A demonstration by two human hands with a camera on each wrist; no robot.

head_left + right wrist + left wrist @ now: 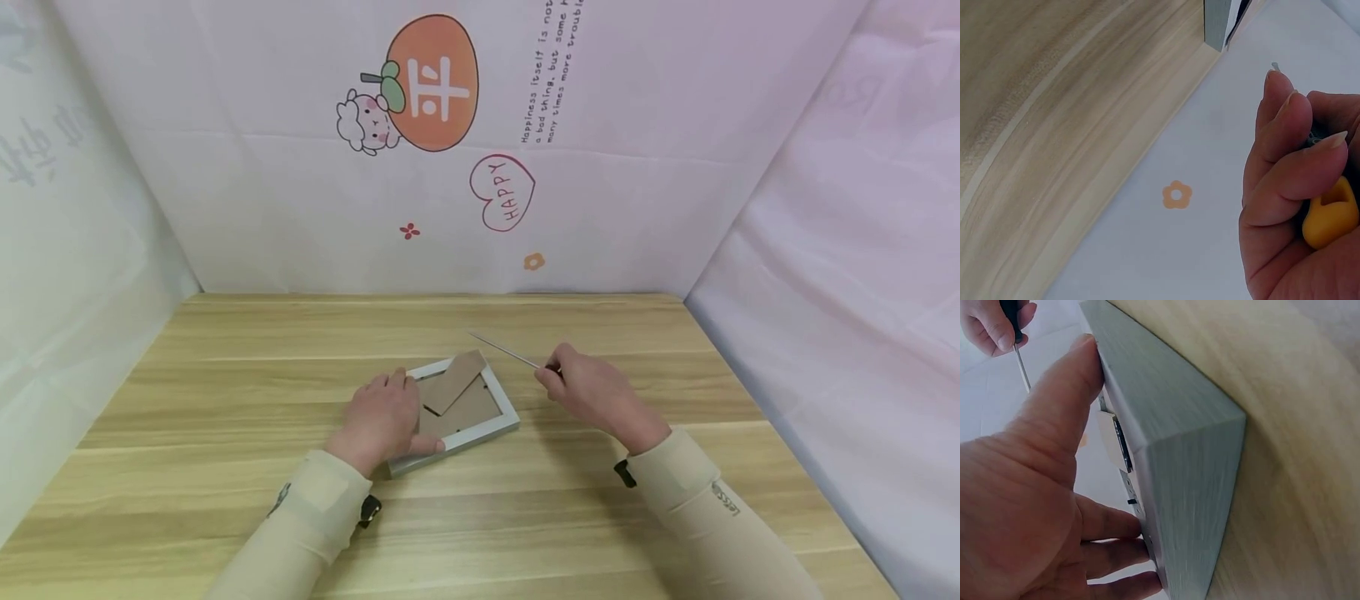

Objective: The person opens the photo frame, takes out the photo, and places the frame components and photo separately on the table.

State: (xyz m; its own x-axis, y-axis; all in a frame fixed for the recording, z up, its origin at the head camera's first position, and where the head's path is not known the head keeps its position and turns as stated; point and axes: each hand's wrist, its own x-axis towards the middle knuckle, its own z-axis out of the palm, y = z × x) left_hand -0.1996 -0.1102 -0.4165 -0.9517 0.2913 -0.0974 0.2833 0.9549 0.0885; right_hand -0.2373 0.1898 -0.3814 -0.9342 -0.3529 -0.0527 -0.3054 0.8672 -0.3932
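A picture frame [491, 427] with a silver-grey border lies face down on the table, its brown back panel [474, 406] and flat stand leg [454, 380] showing. Over its left end rests my left hand [384, 417]. The left wrist view shows that thumb stretched along the frame's border [1179, 487] and the fingers spread over the back. My right hand [596, 387] grips a screwdriver by its dark handle [1011, 315], whose yellow end [1332, 219] shows in the right wrist view. Its thin metal shaft [504, 349] points left, above the frame's far right corner and apart from it.
The wood-grain table [247, 375] ends at a white printed cloth [300, 217] at the back. White cloth walls stand on the left [82, 250] and right [847, 292]. Small black clips [1238, 24] sit along the frame's inner edge.
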